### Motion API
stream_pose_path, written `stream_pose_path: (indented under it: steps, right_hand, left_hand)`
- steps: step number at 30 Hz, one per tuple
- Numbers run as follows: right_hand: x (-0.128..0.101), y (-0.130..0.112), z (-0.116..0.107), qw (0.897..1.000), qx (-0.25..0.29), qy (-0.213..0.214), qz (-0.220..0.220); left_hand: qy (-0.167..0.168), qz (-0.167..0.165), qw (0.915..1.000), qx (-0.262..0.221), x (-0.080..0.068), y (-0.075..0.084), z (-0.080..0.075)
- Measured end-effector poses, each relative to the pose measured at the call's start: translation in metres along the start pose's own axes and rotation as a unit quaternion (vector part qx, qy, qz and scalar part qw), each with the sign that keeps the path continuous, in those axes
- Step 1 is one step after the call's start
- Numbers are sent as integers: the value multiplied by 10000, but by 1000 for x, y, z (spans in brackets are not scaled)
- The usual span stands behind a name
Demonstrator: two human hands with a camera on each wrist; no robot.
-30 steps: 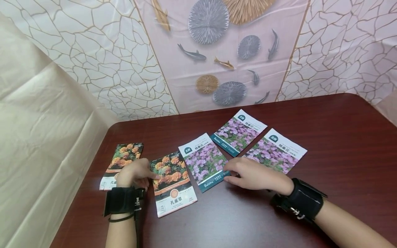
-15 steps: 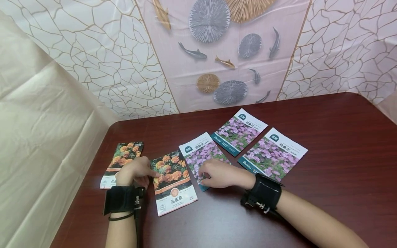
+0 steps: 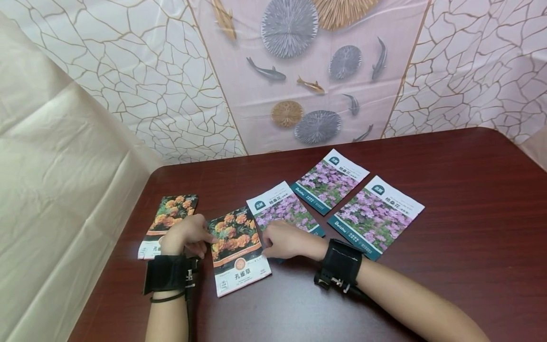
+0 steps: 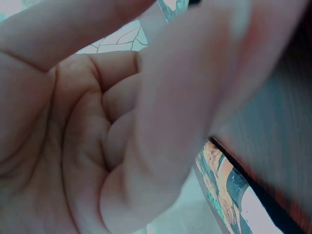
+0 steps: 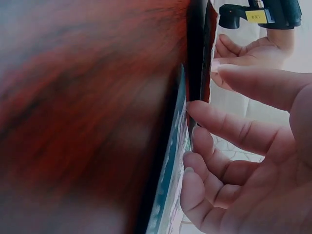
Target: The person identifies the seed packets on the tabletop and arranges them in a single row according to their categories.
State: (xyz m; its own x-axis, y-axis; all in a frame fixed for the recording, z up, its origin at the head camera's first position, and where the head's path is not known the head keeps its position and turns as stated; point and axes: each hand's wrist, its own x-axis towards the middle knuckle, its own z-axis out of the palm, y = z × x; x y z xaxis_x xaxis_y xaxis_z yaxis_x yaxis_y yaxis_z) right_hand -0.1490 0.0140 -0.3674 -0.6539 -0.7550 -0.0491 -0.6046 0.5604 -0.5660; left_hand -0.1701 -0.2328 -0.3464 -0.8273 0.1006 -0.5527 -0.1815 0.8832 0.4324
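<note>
I see my left hand (image 3: 186, 233) with a fingertip pressing the orange-flower packet (image 3: 237, 250) flat on the tabletop (image 3: 448, 237), other fingers curled; my right hand (image 3: 285, 240) rests loosely curled on the nearest purple-flower packet (image 3: 279, 209), touching the orange packet's edge

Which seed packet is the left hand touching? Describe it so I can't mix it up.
On the dark red table, five packets form a row. The left hand touches the second from the left, an orange-flower packet. Unlike its orange twin at the table's edge, it borders a purple packet.
</note>
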Motion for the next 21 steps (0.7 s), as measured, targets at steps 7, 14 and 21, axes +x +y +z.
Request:
stream_pose_path:
  steps: [7, 14, 21]
  right_hand:
    - [3, -4, -2, 9976, 386, -442, 362]
    - [6, -6, -3, 9952, 572, -646, 459]
    - [7, -8, -3, 9956, 582, -560, 484]
  left_hand:
    - [-5, -157, 9999, -35, 1, 0, 1]
    - [-134, -40, 9999, -11, 0, 0, 1]
    - [-213, -46, 9998, 14, 0, 2, 1]
